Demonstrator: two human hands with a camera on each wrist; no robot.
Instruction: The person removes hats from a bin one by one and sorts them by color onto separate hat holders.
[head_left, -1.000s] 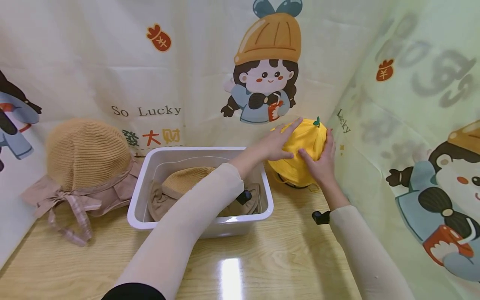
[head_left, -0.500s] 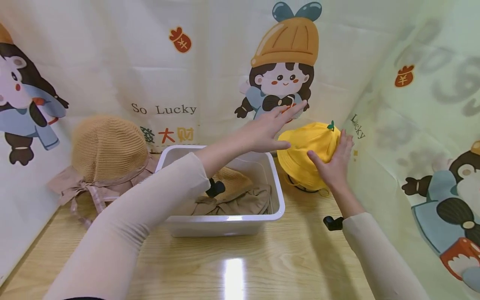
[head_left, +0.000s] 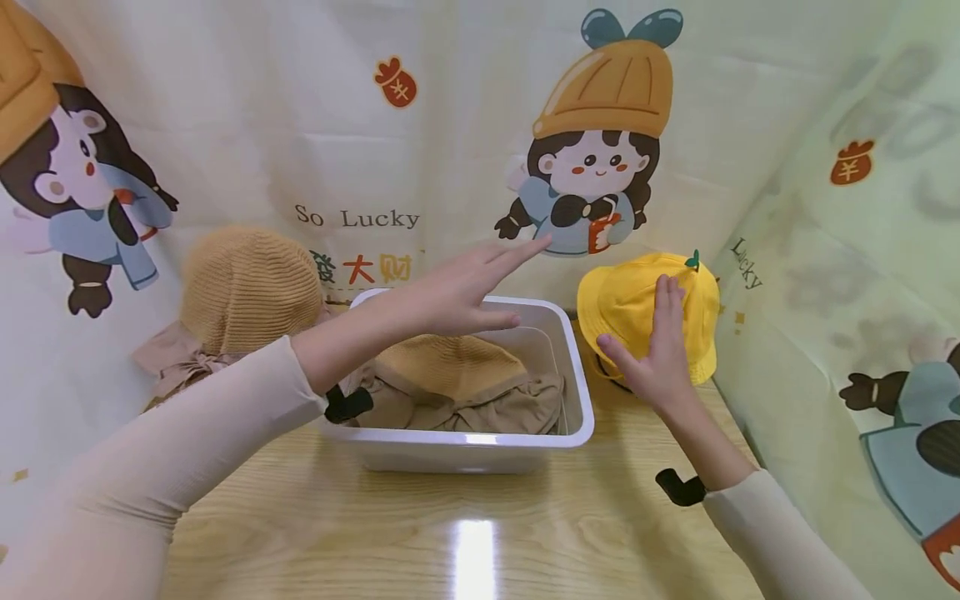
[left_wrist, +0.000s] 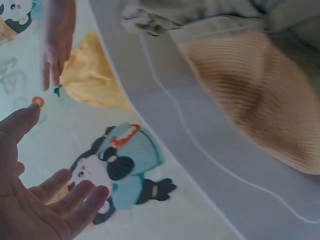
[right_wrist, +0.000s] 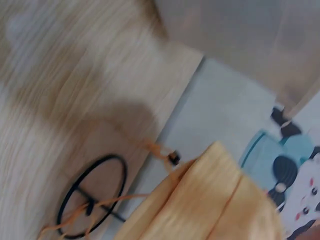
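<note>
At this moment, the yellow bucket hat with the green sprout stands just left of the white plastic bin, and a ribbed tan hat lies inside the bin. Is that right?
Not quite: the yellow bucket hat with the green sprout stands right of the white plastic bin, as the head view shows. A ribbed tan hat does lie inside the bin.

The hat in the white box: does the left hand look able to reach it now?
Probably yes: the left hand is empty and near the box, whose open top leaves the hat uncovered.
</note>
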